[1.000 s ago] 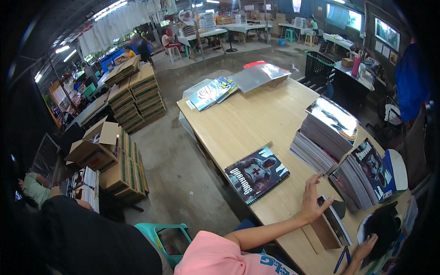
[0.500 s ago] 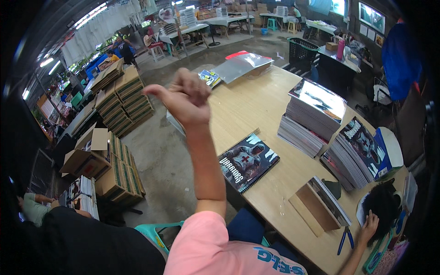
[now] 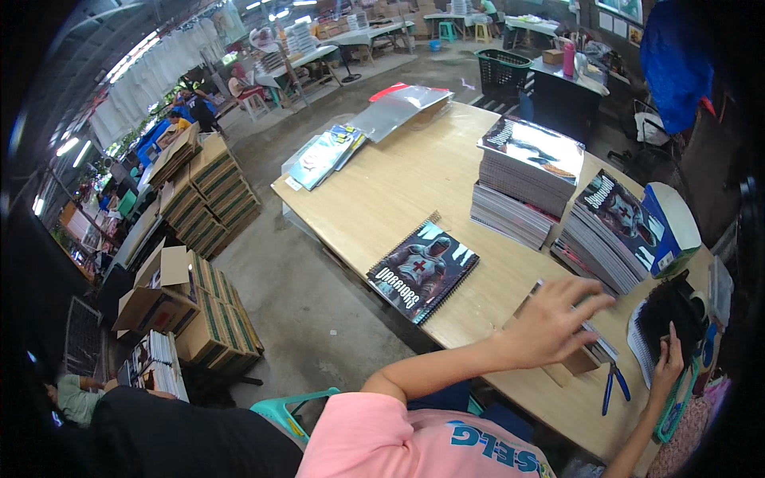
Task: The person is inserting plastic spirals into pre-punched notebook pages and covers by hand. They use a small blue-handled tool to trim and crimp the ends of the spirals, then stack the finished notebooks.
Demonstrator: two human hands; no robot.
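My left hand (image 3: 551, 321) reaches over the wooden table (image 3: 398, 187) with its fingers spread, lying on a brown cardboard sheet and thin stack (image 3: 575, 362). My right hand (image 3: 668, 362) rests at the lower edge of a dark spiral notebook (image 3: 665, 315) at the table's right end; its grip is unclear. A spiral notebook with a knight cover (image 3: 422, 271) lies alone left of my left hand. Blue-handled pliers (image 3: 612, 388) lie between my hands.
Two tall stacks of notebooks (image 3: 526, 179) (image 3: 610, 231) stand behind my hands. Magazines (image 3: 323, 155) and grey sheets (image 3: 398, 107) lie at the far end. Cardboard boxes (image 3: 211, 179) (image 3: 199, 319) stand on the floor to the left, and a turquoise chair (image 3: 283, 410) is by my body.
Half a second ago my left hand was raised high over the table in a fist. It has come down and now lies spread on the cardboard sheet. My right hand stays by the dark notebook.
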